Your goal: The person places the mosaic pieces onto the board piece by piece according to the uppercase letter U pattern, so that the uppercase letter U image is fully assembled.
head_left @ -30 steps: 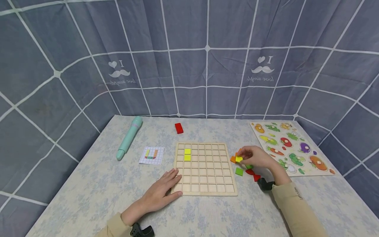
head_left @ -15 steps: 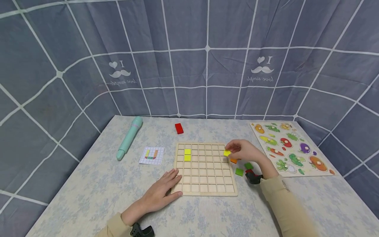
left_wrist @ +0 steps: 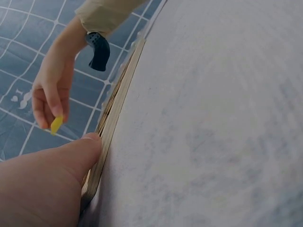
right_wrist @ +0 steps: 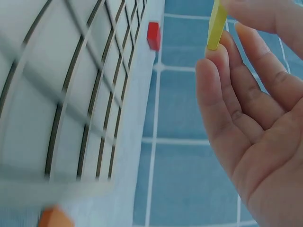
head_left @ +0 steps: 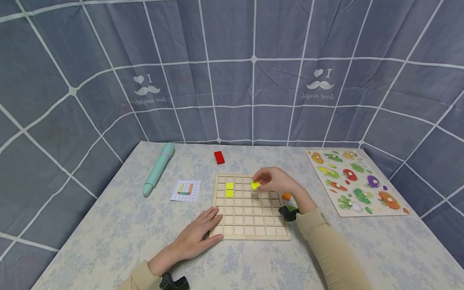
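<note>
A: What are the right fingers holding?
B: Right hand point(head_left: 277, 180) is pinching a yellow tile point(head_left: 255, 185), thumb and fingertips closing narrow on it, other fingers bending loosely. Tile is hanging above the grid board point(head_left: 250, 211), not touching.
A: Tile looks?
B: Plain bright yellow, flat, straight-edged. Head view is showing part of its face, fingers covering the rest; right wrist view is showing its thin edge and the gap to the board.
A: Left?
B: Left hand point(head_left: 197, 231) is resting flat, fingers spreading over the board's left edge, thumb touching near the close corner. Left wrist view is exposing the board's pale wood side; head view is mainly giving the square cells.
A: Nearby?
B: Two yellow squares point(head_left: 229, 193) are sitting in cells left of the pinching fingertips. Red block point(head_left: 219, 157) is lying beyond them, leftward; orange piece point(head_left: 286, 196) right of them. Gridded paper card point(head_left: 186, 190) is lying beyond the left fingertips, on pale patterned cloth point(head_left: 108, 241).
</note>
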Motion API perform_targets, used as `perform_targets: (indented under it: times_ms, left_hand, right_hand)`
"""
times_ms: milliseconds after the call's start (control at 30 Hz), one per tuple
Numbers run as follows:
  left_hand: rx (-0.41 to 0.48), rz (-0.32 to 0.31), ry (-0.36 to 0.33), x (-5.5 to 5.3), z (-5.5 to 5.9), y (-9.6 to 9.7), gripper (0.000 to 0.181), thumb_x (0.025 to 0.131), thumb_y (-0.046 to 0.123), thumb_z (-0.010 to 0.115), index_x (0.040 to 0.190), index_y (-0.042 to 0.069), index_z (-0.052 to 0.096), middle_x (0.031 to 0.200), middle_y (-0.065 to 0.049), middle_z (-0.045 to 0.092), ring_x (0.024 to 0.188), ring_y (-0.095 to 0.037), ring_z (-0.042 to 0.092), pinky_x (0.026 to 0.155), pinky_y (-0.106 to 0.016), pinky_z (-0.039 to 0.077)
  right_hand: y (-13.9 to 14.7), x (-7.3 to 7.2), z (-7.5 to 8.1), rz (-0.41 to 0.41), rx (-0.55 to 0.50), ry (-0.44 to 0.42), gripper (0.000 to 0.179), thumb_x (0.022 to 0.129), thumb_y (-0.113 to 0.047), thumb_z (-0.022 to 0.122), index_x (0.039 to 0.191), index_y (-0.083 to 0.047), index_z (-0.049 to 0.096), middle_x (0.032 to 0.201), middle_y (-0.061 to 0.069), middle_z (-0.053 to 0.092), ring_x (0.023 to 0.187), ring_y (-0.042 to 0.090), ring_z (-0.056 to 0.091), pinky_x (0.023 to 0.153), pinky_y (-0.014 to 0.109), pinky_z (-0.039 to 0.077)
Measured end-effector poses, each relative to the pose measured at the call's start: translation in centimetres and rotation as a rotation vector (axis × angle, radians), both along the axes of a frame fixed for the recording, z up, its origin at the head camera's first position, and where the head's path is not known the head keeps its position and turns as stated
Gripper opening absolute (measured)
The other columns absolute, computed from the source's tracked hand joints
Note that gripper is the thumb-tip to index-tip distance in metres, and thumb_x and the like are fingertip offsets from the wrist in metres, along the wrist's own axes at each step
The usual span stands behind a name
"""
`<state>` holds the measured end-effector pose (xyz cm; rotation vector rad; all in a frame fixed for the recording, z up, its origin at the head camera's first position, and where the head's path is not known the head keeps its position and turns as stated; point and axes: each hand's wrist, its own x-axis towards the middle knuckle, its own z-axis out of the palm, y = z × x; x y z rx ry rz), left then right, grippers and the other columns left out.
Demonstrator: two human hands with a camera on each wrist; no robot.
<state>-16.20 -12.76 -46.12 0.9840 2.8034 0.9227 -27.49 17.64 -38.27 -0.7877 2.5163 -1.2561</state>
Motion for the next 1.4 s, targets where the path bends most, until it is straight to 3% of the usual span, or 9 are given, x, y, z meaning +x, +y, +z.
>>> perform_targets:
  times_ms: [567,867,1400]
  left_hand:
    - [-0.005,-0.001,0.001,0.0,0.1,0.1,0.063,0.095,0.046,0.05,0.14,0.002,0.044,0.151,-0.011,0.029,0.141,-0.022,0.019,0.115,-0.04,0.017]
    - [-0.007,-0.004,0.001,0.0,0.2,0.0,0.064,0.095,0.047,0.05,0.139,0.002,0.044,0.151,-0.011,0.03,0.141,-0.022,0.019,0.115,-0.04,0.017]
    - [-0.013,-0.004,-0.002,-0.1,0.2,0.0,0.063,0.095,0.046,0.05,0.139,0.002,0.045,0.15,-0.01,0.03,0.141,-0.021,0.018,0.115,-0.039,0.017]
  right_hand:
    - [-6.2,-0.6,-1.2,0.092,0.029,-0.017,0.03,0.078,-0.004,0.075,0.106,0.0,0.065,0.099,0.005,0.064,0.086,0.015,0.059,0.079,0.025,0.052]
    - [-7.5,-0.9,-2.2,0.123,0.053,-0.029,0.03,0.076,-0.004,0.076,0.104,-0.001,0.065,0.096,0.005,0.065,0.084,0.013,0.061,0.077,0.022,0.052]
    - [-8.4,-0.6,-2.7,0.149,0.127,-0.062,0.028,0.076,0.0,0.076,0.101,-0.004,0.065,0.091,0.001,0.063,0.083,0.012,0.06,0.074,0.022,0.052]
